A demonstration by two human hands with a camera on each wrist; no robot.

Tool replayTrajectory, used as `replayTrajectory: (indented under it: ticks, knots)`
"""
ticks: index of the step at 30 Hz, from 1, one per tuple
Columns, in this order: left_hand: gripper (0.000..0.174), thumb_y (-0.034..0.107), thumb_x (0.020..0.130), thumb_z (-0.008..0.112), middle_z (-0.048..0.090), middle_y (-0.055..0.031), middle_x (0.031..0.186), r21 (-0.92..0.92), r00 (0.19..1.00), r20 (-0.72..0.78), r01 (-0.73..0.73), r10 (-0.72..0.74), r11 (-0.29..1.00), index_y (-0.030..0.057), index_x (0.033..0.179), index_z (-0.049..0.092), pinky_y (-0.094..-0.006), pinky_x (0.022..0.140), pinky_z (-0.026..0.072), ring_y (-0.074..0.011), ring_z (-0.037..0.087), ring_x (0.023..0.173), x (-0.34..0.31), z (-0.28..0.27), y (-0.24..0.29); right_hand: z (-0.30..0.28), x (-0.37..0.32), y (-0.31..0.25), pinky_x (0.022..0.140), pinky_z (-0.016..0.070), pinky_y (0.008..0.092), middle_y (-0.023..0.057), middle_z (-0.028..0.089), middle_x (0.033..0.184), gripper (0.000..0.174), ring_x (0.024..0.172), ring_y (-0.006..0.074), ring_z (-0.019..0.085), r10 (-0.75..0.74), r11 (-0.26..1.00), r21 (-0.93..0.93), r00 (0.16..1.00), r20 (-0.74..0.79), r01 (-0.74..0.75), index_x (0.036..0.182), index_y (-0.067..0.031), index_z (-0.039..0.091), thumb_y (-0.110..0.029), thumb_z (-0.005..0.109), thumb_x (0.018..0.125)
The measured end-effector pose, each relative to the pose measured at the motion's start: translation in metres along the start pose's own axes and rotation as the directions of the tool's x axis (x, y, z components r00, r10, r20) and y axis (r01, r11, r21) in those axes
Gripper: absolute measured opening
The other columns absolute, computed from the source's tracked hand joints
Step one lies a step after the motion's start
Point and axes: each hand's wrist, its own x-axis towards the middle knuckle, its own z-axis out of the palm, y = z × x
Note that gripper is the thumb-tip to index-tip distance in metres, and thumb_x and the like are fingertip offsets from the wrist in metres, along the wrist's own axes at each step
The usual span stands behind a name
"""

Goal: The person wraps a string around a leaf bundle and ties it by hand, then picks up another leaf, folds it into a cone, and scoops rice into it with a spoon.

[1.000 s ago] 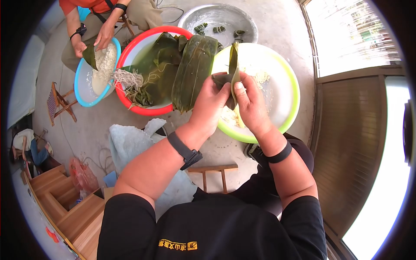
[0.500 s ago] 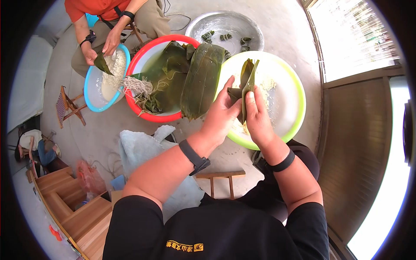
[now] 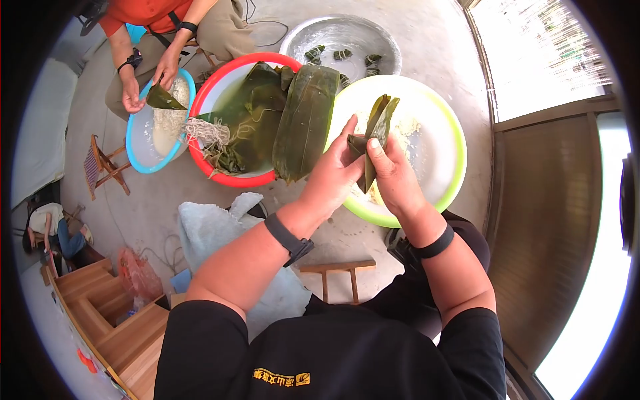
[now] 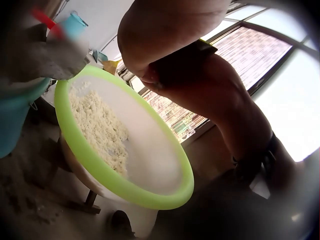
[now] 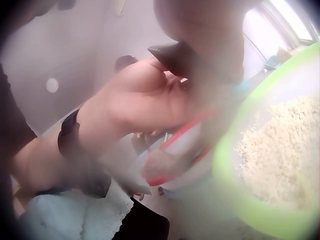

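A long green leaf (image 3: 383,119), folded lengthwise with its lower part rolled toward a point, stands upright over the lime-rimmed basin (image 3: 453,160). My left hand (image 3: 333,172) holds the folded lower part from the left, its index finger reaching up and the thumb at the fold. From the right, my right hand (image 3: 399,175) pinches the leaf, thumb laid across its front. Inside the leaf is hidden from view. Pale rice-like grains (image 4: 100,130) lie in the basin below both hands. In the left wrist view the leaf shows only as a dark shape between the hands.
Left of the basin, a stack of wide leaves (image 3: 307,123) leans over a red-rimmed tub (image 3: 200,100) of water, leaves and string (image 3: 208,131). Several wrapped bundles (image 3: 342,55) sit in a metal basin (image 3: 393,43). Another person holds a leaf over a blue basin (image 3: 133,143).
The leaf's upper edges have drawn closer together, and my right thumb has shifted across its front. The other person's leaf has tipped flatter. The head view has shifted somewhat.
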Motion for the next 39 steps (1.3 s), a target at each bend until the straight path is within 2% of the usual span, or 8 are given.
replayTrajectory:
  ticks: [7,10,17,20,26,32,35,39]
  knots:
    - [0.077,-0.001,0.101,0.055,0.055,-0.0073,0.136,0.185,0.999,0.038,-0.011,0.004,0.983,0.0137,0.163,0.012,-0.0287,0.100,0.0458,-0.0117,0.055,0.117,-0.002,0.000,-0.002,0.003,0.001,-0.009,0.091,0.0509,0.0337,0.0111,0.065,0.114,0.050,0.102,0.0172,0.062,0.093,0.989,0.119,0.993,-0.074,-0.083,0.133,0.0025,0.050,-0.019,0.073,0.094]
    - [0.081,-0.002,0.100,0.056,0.057,-0.0096,0.133,0.192,0.996,0.022,-0.093,0.091,0.977,0.0131,0.163,0.008,-0.0289,0.098,0.0468,-0.0123,0.056,0.116,-0.002,0.003,-0.008,0.004,0.001,-0.011,0.083,0.0529,0.0316,0.0092,0.066,0.106,0.041,0.094,0.0159,0.064,0.107,0.984,0.156,0.989,-0.104,-0.090,0.126,0.0015,0.054,-0.012,0.072,0.092]
    - [0.077,0.000,0.099,0.060,0.062,-0.0140,0.123,0.228,0.993,-0.115,0.040,-0.014,0.973,0.0071,0.160,0.014,-0.0300,0.095,0.0489,-0.0149,0.060,0.111,-0.004,0.007,-0.005,0.004,0.006,-0.005,0.074,0.0529,0.0295,0.0073,0.066,0.096,0.033,0.084,0.0139,0.065,0.128,0.971,0.223,0.976,-0.176,-0.087,0.117,0.0011,0.056,-0.009,0.070,0.090]
    - [0.076,0.003,0.099,0.060,0.062,-0.0128,0.121,0.258,0.989,-0.133,0.102,-0.069,0.961,0.0072,0.159,0.015,-0.0295,0.096,0.0481,-0.0142,0.060,0.110,-0.003,0.005,-0.006,0.002,0.007,-0.005,0.073,0.0522,0.0294,0.0074,0.066,0.097,0.034,0.084,0.0140,0.064,0.121,0.971,0.226,0.978,-0.169,-0.081,0.118,0.0015,0.056,-0.010,0.070,0.090]
    - [0.072,0.008,0.098,0.062,0.061,-0.0108,0.122,0.129,0.988,-0.098,0.132,-0.120,0.983,0.0057,0.157,0.022,-0.0317,0.099,0.0452,-0.0149,0.056,0.115,-0.006,0.006,-0.002,-0.007,0.013,0.003,0.075,0.0521,0.0301,0.0083,0.065,0.100,0.040,0.086,0.0154,0.064,0.140,0.949,0.310,0.958,-0.249,-0.058,0.125,0.0022,0.052,-0.009,0.070,0.091]
    - [0.071,0.007,0.096,0.064,0.061,-0.0119,0.121,0.249,0.978,-0.085,0.206,-0.191,0.946,0.0044,0.155,0.024,-0.0317,0.097,0.0462,-0.0166,0.057,0.113,-0.006,0.007,-0.006,-0.006,0.009,-0.001,0.074,0.0557,0.0331,0.0097,0.064,0.100,0.039,0.087,0.0173,0.065,0.190,0.918,0.389,0.942,-0.276,-0.071,0.124,0.0028,0.051,-0.007,0.070,0.091]
    - [0.071,0.006,0.095,0.066,0.062,-0.0126,0.118,0.317,0.984,-0.039,0.175,-0.171,0.932,0.0040,0.153,0.024,-0.0307,0.094,0.0480,-0.0170,0.060,0.108,-0.005,0.004,-0.011,-0.006,0.005,-0.005,0.087,0.0552,0.0354,0.0147,0.061,0.112,0.045,0.105,0.0222,0.064,0.259,0.919,0.362,0.930,-0.262,-0.154,0.134,0.0015,0.045,-0.005,0.066,0.094]
    - [0.073,0.007,0.093,0.069,0.065,-0.0131,0.113,0.455,1.000,-0.003,0.029,-0.031,0.890,0.0044,0.150,0.023,-0.0307,0.089,0.0496,-0.0169,0.063,0.102,-0.007,0.006,-0.013,-0.007,0.003,-0.001,0.087,0.0553,0.0358,0.0151,0.060,0.114,0.049,0.106,0.0231,0.064,0.241,0.928,0.340,0.942,-0.235,-0.152,0.135,0.0025,0.044,-0.005,0.067,0.093]
